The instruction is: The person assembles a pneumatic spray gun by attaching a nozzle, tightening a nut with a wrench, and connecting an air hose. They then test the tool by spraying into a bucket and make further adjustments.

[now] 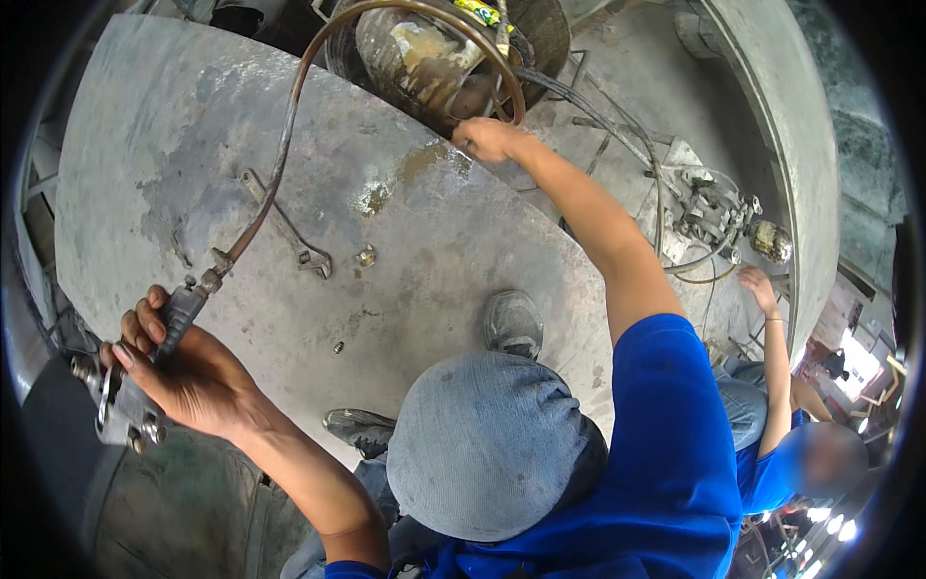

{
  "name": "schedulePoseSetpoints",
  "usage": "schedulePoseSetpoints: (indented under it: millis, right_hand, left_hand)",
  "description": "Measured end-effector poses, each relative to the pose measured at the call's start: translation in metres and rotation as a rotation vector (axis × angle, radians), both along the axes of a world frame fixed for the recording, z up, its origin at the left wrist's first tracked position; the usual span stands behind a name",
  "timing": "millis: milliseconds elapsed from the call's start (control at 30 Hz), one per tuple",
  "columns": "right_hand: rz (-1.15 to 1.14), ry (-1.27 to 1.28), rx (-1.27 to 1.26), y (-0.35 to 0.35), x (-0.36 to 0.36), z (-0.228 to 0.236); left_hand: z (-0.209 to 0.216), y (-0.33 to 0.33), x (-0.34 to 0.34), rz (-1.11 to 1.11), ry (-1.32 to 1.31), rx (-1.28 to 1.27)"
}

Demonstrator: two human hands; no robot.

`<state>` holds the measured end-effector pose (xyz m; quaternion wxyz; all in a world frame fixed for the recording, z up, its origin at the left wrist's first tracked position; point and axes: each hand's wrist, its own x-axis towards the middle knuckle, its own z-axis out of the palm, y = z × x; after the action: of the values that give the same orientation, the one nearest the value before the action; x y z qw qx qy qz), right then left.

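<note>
In my left hand (198, 372) is a metal spray gun (178, 314), its handle wrapped by my fingers. From the gun's end a brown hose (289, 145) arches up and over toward my right wrist. My right hand (490, 141) is reached far out, fingers curled, at the edge of the worn grey surface (415, 299) beside a dirty drum (550, 48). What its fingers hold, if anything, is too small to make out. On the surface between my arms lie an adjustable wrench (287, 227), a small brass fitting (366, 255) and a tiny metal piece (339, 347).
Beyond the surface's right edge stands a pump-like machine (709, 212) with hoses. Another person's hand (759, 289) is near it. My shoes (512, 323) rest on the grey surface. A rounded grey-blue cloth form (492, 444) blocks part of the lower middle.
</note>
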<state>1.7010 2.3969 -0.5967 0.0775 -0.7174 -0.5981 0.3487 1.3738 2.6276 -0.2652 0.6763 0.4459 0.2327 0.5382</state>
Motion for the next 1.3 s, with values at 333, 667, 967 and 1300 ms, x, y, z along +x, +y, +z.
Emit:
schedulePoseSetpoints:
  millis: [333,667,967,1300]
  right_hand:
    - [0.211,-0.451,-0.386,-0.035,0.01,-0.001]
    - [-0.136,-0.365,-0.059,-0.093,0.098,0.301]
    - [-0.589,0.029,0.099,-0.142,0.046,0.395]
    - [-0.334,0.397,-0.516,-0.165,-0.115,0.246]
  left_hand:
    - [0.046,0.028,-0.042,0.256,0.232,0.378]
    - [-0.017,0.022,-0.004,0.109,0.363,0.388]
    - [-0.037,-0.017,0.062,-0.163,0.456,0.412]
    - [-0.075,-0.052,0.059,-0.264,0.405,0.034]
